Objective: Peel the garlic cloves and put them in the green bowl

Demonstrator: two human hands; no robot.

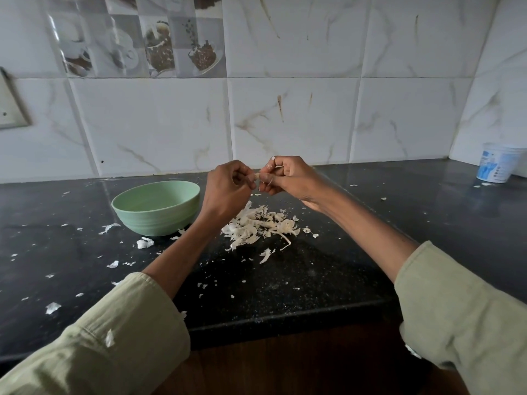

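Note:
Both hands are raised above the black counter, meeting over a heap of garlic skins [261,228]. A small pale garlic clove [257,176] shows between the fingertips of the two hands. My left hand [228,189] pinches it from the left with curled fingers. My right hand [288,178] pinches it from the right, and most of the clove is hidden by the fingers. The green bowl [156,207] stands on the counter just left of my left hand; its inside is not visible from here.
Loose skin flakes [145,242] lie scattered over the black counter [356,266]. A white and blue plastic cup [497,163] stands at the far right by the tiled wall. The counter's front edge runs below my forearms.

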